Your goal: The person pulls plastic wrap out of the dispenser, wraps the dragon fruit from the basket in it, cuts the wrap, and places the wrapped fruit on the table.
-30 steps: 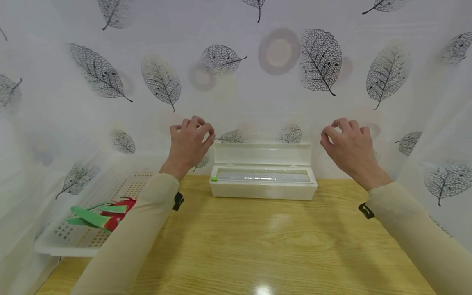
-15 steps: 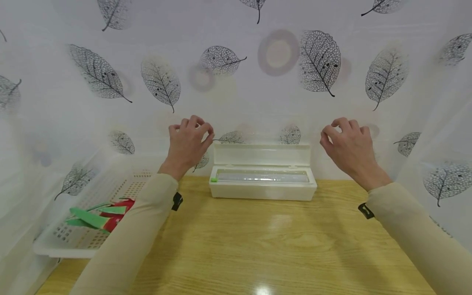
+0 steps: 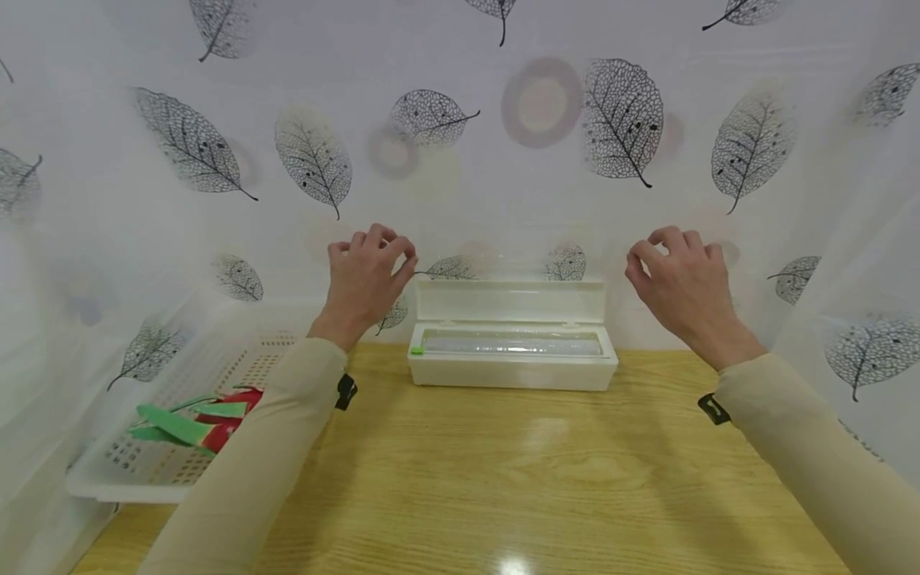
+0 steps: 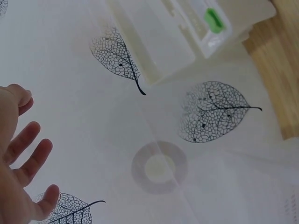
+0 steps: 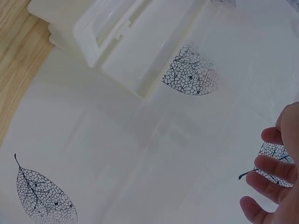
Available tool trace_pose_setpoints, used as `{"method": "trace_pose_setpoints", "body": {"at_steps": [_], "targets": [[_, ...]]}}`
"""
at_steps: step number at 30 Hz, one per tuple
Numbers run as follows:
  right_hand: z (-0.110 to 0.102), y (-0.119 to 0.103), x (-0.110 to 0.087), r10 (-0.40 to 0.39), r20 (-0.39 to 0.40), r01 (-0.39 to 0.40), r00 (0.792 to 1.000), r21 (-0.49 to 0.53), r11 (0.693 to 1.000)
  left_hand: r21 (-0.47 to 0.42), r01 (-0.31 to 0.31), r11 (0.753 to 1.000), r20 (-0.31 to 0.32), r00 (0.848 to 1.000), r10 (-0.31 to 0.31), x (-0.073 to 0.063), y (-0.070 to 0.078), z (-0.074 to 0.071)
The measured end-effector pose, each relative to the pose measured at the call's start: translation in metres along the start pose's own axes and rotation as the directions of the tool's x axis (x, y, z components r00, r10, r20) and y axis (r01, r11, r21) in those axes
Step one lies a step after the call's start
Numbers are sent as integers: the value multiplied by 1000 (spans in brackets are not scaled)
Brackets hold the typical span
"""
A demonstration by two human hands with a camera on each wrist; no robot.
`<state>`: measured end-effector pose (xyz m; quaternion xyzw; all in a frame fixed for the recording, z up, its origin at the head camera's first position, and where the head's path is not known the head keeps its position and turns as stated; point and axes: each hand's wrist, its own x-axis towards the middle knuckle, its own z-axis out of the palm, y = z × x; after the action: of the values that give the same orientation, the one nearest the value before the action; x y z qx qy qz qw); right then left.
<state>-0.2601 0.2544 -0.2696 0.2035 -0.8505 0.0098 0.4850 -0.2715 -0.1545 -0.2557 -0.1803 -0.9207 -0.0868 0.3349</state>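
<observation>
Clear film (image 5: pixel 271 101), judging by faint creases; left hand (image 3: pixel 366 279) and right hand (image 3: pixel 683 287) pinch it, fingertips closed, wide apart, likely for tension. White box (image 3: pixel 513 372) lid-up, probably for access.

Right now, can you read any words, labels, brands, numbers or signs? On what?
No words can be read.
White box: no writing shows.
Leafy curtain: small dark marks, too blurred to tell if they're writing.
Right black band: pale mark, too small to read.
</observation>
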Motion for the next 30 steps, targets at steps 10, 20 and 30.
{"method": "trace_pose_setpoints", "body": {"at_steps": [10,20,30], "targets": [[-1,-3,0,90,-14,-89,996,87,992,-166,89,982,29,996,-86,2,3,2],[-1,-3,3,123,-25,-118,992,135,984,-313,228,922,111,973,-203,3,6,0],[-1,-5,3,150,-41,-140,988,177,974,-344,238,908,99,971,-217,3,8,-3]]}}
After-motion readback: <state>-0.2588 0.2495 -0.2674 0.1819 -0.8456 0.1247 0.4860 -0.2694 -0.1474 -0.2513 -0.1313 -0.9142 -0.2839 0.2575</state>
